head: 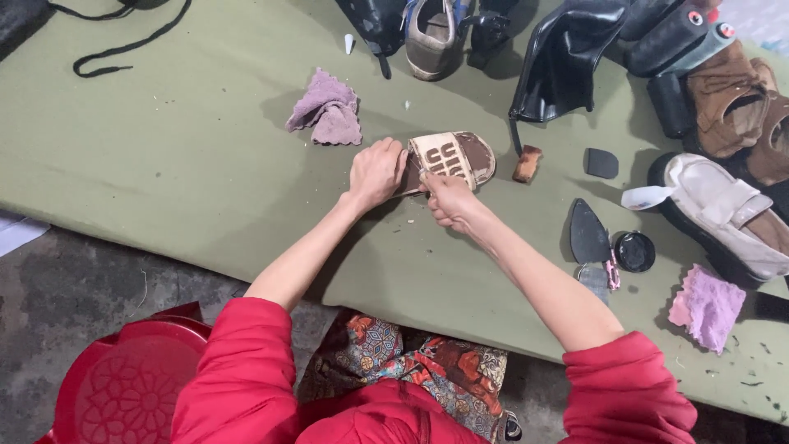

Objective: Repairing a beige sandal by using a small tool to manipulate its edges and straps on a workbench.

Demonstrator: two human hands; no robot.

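— Sandal (454, 158) is lying in the middle of the olive-green table (181, 164), brown sole, cream strap with dark lettering across it. I'm watching both hands working on it.

— What is each hand doing?

— I'm seeing the left hand (376, 173) pressing down on the sandal's near end, fingers curled over it, so it's closed around that end. The right hand (448, 200) is meeting it from the other side, fingers pinched tight at the strap's edge; whether it's gripping a small tool or only the strap, I can't tell from here.

— And around them?

— I'm noting a crumpled mauve cloth (327, 111) lying just beyond the left hand, apart from it. A small brown block (527, 164) is sitting just beside the sandal's toe end. Further right, a cream loafer (723, 215) is resting on its sole near the table edge, with a round black tin lid (634, 251) and a pink cloth (707, 306) nearby. A dark shoe sole (588, 233) is lying flat between the right forearm and that lid. Red sleeves are covering both upper arms, and a red plastic stool (123, 386) is standing on the floor to the left.
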